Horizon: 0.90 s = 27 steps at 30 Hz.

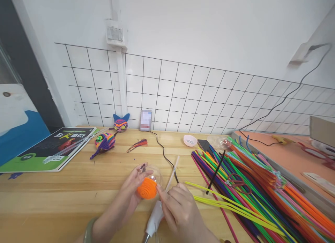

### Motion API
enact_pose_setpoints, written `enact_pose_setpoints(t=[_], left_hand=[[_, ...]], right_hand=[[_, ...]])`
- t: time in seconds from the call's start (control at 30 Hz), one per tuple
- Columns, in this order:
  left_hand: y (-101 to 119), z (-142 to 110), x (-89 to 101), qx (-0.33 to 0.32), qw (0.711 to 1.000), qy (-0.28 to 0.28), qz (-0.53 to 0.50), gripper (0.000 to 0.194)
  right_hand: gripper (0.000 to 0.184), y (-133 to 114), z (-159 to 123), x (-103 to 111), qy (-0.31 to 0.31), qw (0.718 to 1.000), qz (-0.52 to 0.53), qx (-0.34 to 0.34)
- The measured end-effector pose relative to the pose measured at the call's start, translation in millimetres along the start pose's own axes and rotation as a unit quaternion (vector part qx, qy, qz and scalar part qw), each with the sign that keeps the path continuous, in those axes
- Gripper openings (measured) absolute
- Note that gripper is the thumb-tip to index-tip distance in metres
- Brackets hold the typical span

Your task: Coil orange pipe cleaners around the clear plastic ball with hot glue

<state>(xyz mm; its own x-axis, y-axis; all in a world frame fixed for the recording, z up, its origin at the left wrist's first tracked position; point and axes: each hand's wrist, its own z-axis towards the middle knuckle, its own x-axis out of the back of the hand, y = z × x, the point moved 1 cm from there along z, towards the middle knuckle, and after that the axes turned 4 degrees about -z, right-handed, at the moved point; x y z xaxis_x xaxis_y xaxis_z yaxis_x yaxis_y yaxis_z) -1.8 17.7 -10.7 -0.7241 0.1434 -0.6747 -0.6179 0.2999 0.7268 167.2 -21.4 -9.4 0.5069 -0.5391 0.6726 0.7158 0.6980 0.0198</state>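
Over one pale wooden table (60, 197), the right hand (181, 205) curls beside one white glue gun (155, 218), its grip unclear; the half-open left hand (135, 183) holds one clear plastic dome (157, 174) bearing one orange spiral-coiled disc (147, 189), touched by a right fingertip.

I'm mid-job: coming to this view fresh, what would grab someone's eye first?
Probably the big spread of colourful fuzzy stems covering the right side of the table. Next, the bright orange coiled piece at front centre, held in the left hand, with the right hand at its edge. Then two vivid figures at the back left: a blue-eared one and a striped one nearer the magazine.
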Motion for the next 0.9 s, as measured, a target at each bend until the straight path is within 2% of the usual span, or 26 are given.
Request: enact_pose_setpoints(t=[0.33, 0.77, 0.9], left_hand=[[1.9, 0.4, -5.4, -0.001, 0.999, 0.044, 0.021, 0.051], [0.0, 0.9, -4.7, -0.017, 0.999, 0.026, 0.027, 0.039], [-1.0, 0.3, -4.5, -0.023, 0.999, 0.041, 0.014, 0.039]], right_hand=[[0.035, -1.4, -1.6, -0.9, -0.01, 1.0, -0.008, -0.001], [0.036, -1.4, -1.5, -1.8, -0.005, 1.0, 0.001, -0.008], [0.034, -1.6, -2.3, -2.3, -0.003, 1.0, 0.005, -0.006]])
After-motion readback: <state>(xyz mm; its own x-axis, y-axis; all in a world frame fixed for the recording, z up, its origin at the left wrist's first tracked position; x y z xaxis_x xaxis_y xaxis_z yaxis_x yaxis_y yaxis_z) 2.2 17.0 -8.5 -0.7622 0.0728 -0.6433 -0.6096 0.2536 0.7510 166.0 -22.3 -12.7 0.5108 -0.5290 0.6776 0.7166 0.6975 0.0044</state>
